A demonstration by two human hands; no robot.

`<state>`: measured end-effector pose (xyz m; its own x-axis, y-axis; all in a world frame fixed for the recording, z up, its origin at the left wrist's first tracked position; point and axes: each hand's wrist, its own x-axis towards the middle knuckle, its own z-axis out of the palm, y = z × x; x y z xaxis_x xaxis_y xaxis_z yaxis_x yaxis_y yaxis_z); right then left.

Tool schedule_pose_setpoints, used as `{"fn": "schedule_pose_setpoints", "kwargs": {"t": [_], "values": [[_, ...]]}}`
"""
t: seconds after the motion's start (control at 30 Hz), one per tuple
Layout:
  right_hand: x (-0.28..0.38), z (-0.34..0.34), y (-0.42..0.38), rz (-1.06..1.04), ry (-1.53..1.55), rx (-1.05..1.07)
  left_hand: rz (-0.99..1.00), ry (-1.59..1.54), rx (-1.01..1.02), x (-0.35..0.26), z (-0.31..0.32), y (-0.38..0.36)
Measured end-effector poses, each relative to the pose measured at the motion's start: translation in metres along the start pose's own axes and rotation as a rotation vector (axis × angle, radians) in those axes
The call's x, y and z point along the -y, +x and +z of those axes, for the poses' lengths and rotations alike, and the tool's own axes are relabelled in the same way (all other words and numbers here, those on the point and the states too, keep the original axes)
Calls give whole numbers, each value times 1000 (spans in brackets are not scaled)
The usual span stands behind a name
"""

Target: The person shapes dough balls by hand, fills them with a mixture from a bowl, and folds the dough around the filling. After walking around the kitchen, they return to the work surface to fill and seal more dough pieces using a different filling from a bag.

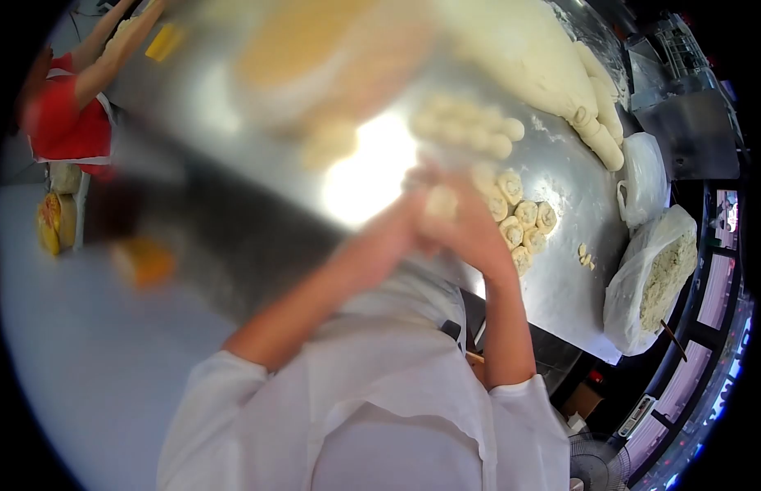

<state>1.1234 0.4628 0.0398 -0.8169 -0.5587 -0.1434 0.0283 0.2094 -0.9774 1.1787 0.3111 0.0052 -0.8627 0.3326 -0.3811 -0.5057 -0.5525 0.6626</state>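
A pale round piece of dough (441, 203) sits between my two hands in front of my apron, above the near edge of the steel table. My left hand (403, 219) closes around it from the left and my right hand (470, 222) from the right. This part of the view is blurred, so single fingers are hard to make out. Just right of my right hand lie several filled, swirled dough pieces (526, 215). Beyond my hands, several smooth dough balls (466, 123) are grouped closely in rows, partly blurred.
A large dough mass (528, 57) with thick rolls covers the table's far right. Along the right edge are a white plastic bag (644, 180) and an open bag of crumbly filling (668, 274). Small dough scraps (586, 256) lie nearby. A co-worker in red (65, 123) stands at far left.
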Motion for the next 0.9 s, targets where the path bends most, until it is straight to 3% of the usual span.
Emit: {"fn": "schedule_pose_setpoints", "kwargs": {"t": [0.07,0.23,0.33,0.4,0.53,0.63,0.8,0.9], "values": [[-4,6,-1,56,-53,-54,-16,161,-3,5,-7,6],[-19,22,3,-39,-163,-306,54,-32,-105,5,10,1],[-21,19,8,-199,-154,-219,145,-20,-129,5,7,1],[-20,5,4,-78,112,-23,148,39,-100,5,3,-2],[-10,4,-4,3,179,28,28,198,52,2,-5,-2],[1,4,-9,98,55,-122,20,157,55,10,1,8],[-15,12,-11,-63,-38,-290,38,-41,-100,9,27,4],[-21,6,-18,1,325,-203,42,44,-17,16,17,2]]}}
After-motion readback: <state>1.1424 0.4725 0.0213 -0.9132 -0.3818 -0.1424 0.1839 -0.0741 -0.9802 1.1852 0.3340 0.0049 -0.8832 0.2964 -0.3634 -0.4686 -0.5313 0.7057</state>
